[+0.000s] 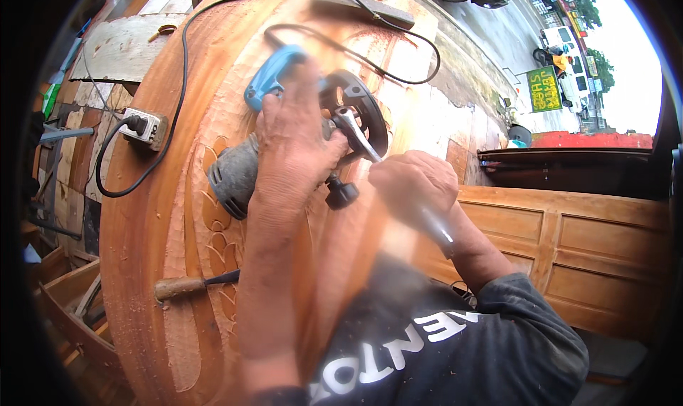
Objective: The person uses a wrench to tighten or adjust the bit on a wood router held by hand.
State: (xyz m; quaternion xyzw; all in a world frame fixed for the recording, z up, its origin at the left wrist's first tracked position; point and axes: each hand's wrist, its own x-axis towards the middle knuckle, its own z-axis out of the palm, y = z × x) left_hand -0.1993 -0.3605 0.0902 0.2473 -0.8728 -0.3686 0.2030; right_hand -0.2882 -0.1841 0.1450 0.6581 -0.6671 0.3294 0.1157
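Observation:
A grey router (229,178) with a blue handle (272,71) and a dark round base (377,114) lies on its side on a carved wooden panel (149,264). My left hand (292,143) grips its upper body, fingers bent near the blue handle, thumb beside the collet. My right hand (416,178) is closed on a silver wrench (363,139), whose head sits at the router's collet area. The wrench's lower end is hazy in the picture. A black knob (341,191) sticks out below the router.
A chisel (181,287) lies lower left. A power outlet box (146,128), cables and a dark block (363,9) sit on the panel. A wooden box (75,296) is left, a panelled door (597,249) right. Beyond are a street, vehicles and a person in yellow (560,63).

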